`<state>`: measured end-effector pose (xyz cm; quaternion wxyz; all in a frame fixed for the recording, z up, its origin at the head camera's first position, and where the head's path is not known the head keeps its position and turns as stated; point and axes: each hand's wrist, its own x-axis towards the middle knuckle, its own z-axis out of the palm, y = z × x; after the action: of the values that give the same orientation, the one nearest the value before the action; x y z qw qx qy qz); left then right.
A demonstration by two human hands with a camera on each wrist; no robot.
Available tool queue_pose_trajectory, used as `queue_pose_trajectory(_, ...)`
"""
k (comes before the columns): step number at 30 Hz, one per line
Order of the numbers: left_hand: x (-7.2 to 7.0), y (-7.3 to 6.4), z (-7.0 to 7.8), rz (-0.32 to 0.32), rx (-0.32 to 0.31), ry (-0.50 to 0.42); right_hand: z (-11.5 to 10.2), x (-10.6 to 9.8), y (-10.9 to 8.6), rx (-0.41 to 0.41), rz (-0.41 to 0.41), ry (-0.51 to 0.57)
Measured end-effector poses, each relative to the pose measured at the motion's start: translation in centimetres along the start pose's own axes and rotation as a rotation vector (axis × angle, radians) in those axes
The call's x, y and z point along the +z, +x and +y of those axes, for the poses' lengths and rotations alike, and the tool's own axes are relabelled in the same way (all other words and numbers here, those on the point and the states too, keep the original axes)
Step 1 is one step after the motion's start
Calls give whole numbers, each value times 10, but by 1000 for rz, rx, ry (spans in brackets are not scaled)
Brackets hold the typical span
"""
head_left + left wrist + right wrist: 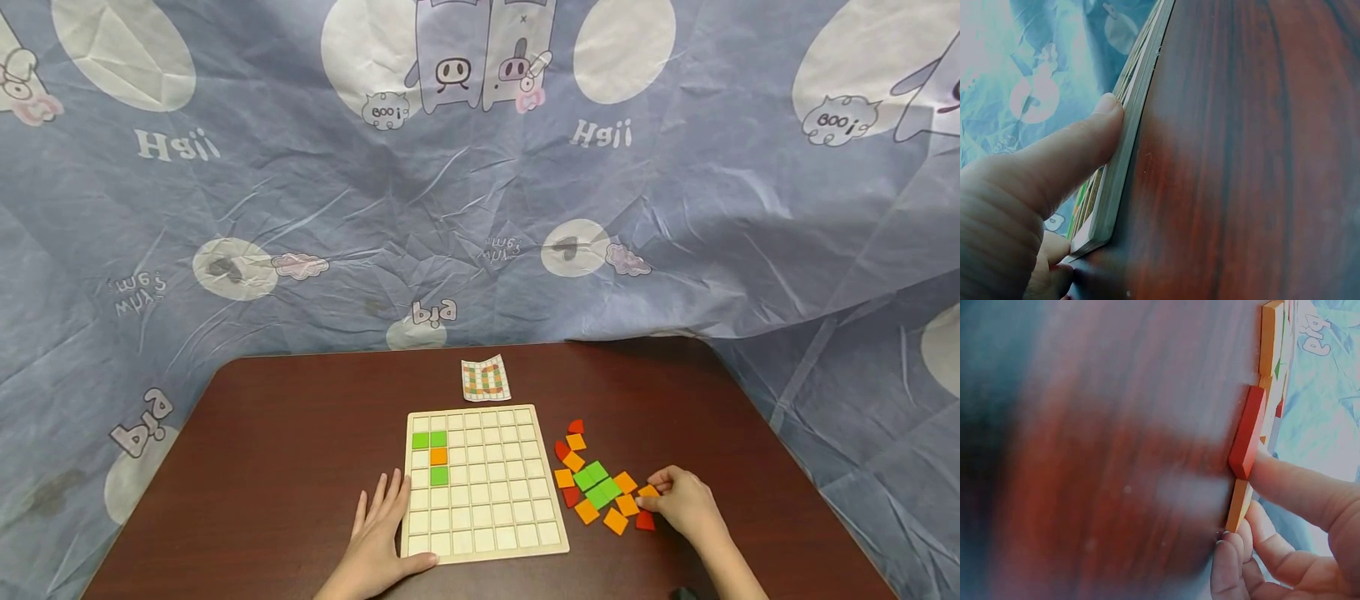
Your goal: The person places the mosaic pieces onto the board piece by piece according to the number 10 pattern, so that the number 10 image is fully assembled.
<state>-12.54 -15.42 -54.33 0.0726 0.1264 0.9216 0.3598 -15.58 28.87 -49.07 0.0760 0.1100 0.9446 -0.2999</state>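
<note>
Along the left edge of the pale wooden grid board rests my left hand, fingers spread, with the thumb on the board's front rim. In the left wrist view that thumb lies against the rim. My right hand pinches an orange square tile at the right end of a loose group of tiles. The right wrist view has its fingertips at the orange tile, beside a red tile with a curved side. Green tiles and one orange tile sit in cells at the board's upper left.
Right of the board lie several green tiles, orange squares and red pieces. A small printed pattern card lies behind the board. The dark wooden table backs onto a blue-grey patterned cloth.
</note>
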Motion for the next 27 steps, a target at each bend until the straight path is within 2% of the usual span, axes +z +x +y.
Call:
queue_pose_trajectory(7,0,0,0,3,-2,4,2,3,-3,-5,29,15)
queue_pose_trajectory(11,0,0,0,2,-3,10,6,2,-3,-22,27,66)
queue_pose_trajectory(19,-1,0,2,2,-5,-13,5,-1,-2,22,-22,276)
queue_pose_trajectory(23,0,0,1,1,-5,-5,-6,-1,-4,26,-60,407)
queue_pose_trajectory(27,0,0,1,-3,-2,-8,-25,1,-6,7,-90,479)
